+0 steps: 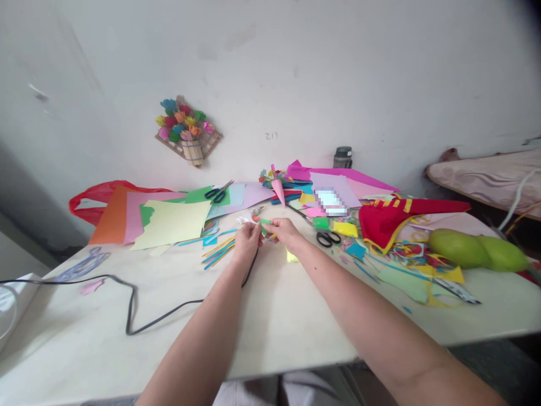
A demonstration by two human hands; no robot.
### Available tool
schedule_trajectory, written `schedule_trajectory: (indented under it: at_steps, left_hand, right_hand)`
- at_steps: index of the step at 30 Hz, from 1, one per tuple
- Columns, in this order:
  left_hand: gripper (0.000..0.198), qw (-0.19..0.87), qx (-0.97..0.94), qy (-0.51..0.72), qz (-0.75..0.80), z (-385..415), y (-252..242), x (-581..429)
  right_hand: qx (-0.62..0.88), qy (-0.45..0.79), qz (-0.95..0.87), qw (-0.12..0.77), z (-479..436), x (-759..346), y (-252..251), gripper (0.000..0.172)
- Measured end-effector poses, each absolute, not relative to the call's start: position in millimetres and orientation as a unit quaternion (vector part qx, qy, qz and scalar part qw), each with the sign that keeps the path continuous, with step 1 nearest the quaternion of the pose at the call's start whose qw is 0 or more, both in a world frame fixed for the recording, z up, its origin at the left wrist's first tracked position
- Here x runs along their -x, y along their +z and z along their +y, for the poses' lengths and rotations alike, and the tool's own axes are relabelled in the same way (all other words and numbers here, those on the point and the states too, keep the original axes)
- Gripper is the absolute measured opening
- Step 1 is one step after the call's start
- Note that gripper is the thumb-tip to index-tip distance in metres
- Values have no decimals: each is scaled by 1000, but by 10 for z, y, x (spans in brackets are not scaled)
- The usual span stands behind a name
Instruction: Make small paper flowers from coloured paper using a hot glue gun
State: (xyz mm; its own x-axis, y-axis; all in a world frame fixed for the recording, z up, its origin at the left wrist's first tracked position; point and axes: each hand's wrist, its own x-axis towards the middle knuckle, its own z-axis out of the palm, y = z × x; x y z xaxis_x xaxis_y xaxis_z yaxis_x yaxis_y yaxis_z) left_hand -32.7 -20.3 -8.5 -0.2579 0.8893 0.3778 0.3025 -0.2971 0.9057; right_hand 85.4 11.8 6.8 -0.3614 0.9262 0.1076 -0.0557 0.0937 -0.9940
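Observation:
Both my hands meet near the middle of the table, fingers closed in a pinch. Between them is a small green piece, perhaps paper; its exact shape is too small to make out. My right hand pinches this green piece. My left hand is closed right beside it, its fingertips partly hidden. Blue and yellow paper strips lie just left of my left hand. A bright yellow scrap sits under my right wrist. Just beyond the hands are a white crumpled piece and a small orange-and-grey item.
Coloured paper sheets and scissors lie at the back left. Black-handled scissors, a red cloth, paper scraps, a cutter knife and green fruit are on the right. A black cable crosses the left side.

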Motion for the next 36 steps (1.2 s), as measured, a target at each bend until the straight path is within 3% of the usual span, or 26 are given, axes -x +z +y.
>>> schedule_trajectory:
  at_steps: [4, 11, 18, 36]
  left_hand:
    - [29, 260, -550, 587, 534, -202, -96, 336]
    - [31, 331, -529, 598, 503, -266, -28, 317]
    - [20, 413, -507, 577, 489, -283, 5, 350]
    - [19, 475, -490, 566, 462, -240, -28, 412]
  right_hand:
    - [353, 579, -590, 439, 115, -893, 101, 26]
    - [386, 561, -571, 459, 104, -891, 126, 19]
    - [387, 556, -580, 453, 87, -885, 140, 14]
    - [372, 554, -601, 440, 110, -907, 127, 18]
